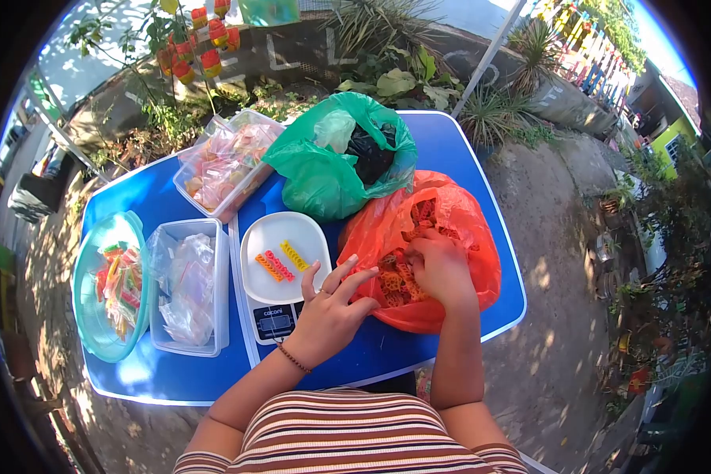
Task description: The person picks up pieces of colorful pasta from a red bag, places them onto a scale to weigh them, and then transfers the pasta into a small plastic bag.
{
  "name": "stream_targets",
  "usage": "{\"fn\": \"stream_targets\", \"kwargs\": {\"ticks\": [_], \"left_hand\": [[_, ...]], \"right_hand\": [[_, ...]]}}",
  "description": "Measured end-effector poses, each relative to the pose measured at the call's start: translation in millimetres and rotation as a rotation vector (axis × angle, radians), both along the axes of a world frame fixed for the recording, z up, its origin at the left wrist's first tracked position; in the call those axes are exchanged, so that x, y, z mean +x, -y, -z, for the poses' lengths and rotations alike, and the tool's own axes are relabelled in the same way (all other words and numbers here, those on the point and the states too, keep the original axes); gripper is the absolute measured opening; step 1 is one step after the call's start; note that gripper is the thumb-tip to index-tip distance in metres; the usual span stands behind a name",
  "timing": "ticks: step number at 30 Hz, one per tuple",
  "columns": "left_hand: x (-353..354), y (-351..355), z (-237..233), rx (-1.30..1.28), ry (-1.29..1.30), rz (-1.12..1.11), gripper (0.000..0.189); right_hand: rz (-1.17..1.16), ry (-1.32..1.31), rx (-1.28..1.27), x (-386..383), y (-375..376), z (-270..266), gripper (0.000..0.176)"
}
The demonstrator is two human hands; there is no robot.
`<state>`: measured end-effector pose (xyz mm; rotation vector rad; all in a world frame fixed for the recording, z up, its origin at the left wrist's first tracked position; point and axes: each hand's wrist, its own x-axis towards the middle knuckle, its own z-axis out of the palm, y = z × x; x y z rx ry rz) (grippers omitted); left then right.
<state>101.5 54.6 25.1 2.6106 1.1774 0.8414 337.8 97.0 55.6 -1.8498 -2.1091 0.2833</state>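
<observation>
My right hand (pixel 441 270) reaches into an orange-red plastic bag (pixel 470 213), its fingers curled down among orange and dark red lattice-shaped snack pieces (pixel 399 283). What the fingertips pinch, if anything, is hidden. My left hand (pixel 328 312), wearing a ring and a beaded bracelet, hovers with fingers spread between the bag and a white plate (pixel 284 225), holding nothing. Three twisted snack pieces lie on the plate: an orange one (pixel 268 268), a pink one (pixel 280 265) and a yellow one (pixel 293 256). Beneath the plate is a kitchen scale (pixel 275 322) with a dark display.
A green plastic bag (pixel 316 189) with a black bag inside stands behind the plate. On the left are a teal basket (pixel 87 316) of packed strips, a clear tub (pixel 223 292) of plastic bags and another tub (pixel 245 197) of filled packets. All stand on a blue table (pixel 371 347).
</observation>
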Motion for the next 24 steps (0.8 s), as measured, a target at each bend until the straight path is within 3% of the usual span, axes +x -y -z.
{"fn": "stream_targets", "kwargs": {"ticks": [4, 6, 7, 10, 13, 16, 19, 24], "left_hand": [[1.6, -2.8, -11.4, -0.051, -0.007, -0.070, 0.019], [2.8, -7.4, -12.6, -0.149, 0.080, -0.083, 0.041], [3.3, -9.7, -13.0, -0.198, 0.123, -0.092, 0.052], [6.5, -19.1, -8.3, -0.313, 0.000, -0.074, 0.085], [9.0, -25.5, -14.7, -0.331, 0.122, -0.070, 0.101], [10.7, -30.9, -20.7, -0.275, 0.264, -0.062, 0.109], [12.0, -31.9, -23.4, -0.233, 0.291, -0.058, 0.114], [12.7, -30.1, -23.5, -0.216, 0.298, -0.087, 0.115]], "right_hand": [[0.105, -0.051, -0.293, 3.3, 0.4, -26.8, 0.023], [0.219, -0.077, -0.339, 6.9, -10.8, -32.6, 0.029], [0.299, 0.045, -0.480, 13.5, -27.7, -26.2, 0.037], [0.204, 0.094, 0.015, 31.1, -56.5, 18.5, 0.038], [0.118, 0.002, -0.068, 31.7, -95.5, 38.2, 0.039], [-0.069, -0.098, -0.017, 9.3, -100.8, 37.9, 0.039], [-0.199, -0.019, 0.169, -0.8, -84.4, 32.7, 0.041], [-0.141, -0.024, -0.183, -16.9, -32.4, -0.8, 0.038]]}}
